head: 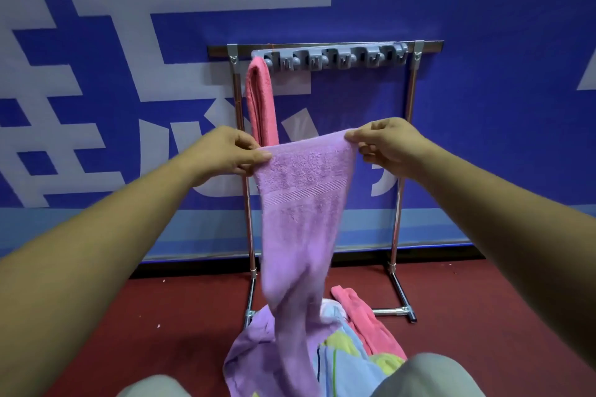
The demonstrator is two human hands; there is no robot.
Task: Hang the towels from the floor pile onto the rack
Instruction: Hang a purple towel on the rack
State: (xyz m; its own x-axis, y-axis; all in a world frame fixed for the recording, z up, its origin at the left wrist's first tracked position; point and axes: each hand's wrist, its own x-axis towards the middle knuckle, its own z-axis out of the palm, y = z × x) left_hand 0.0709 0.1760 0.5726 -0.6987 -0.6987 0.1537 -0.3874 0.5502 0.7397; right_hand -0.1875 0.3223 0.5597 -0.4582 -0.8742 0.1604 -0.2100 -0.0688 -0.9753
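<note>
I hold a purple towel [301,203] up by its top edge in front of the rack. My left hand [225,151] pinches its left corner and my right hand [387,145] pinches its right corner. The towel hangs down to the pile on the floor [338,354], where a second purple towel, a blue-and-yellow patterned one and a pink one lie. The metal rack [409,126] stands against the wall with a grey hook strip [335,56] along its top bar. A pink towel [261,100] hangs from the leftmost end of that strip.
A blue wall with large white characters [129,74] rises right behind the rack. The floor is dark red [161,316]. My knees in grey trousers [425,377] show at the bottom edge, either side of the pile.
</note>
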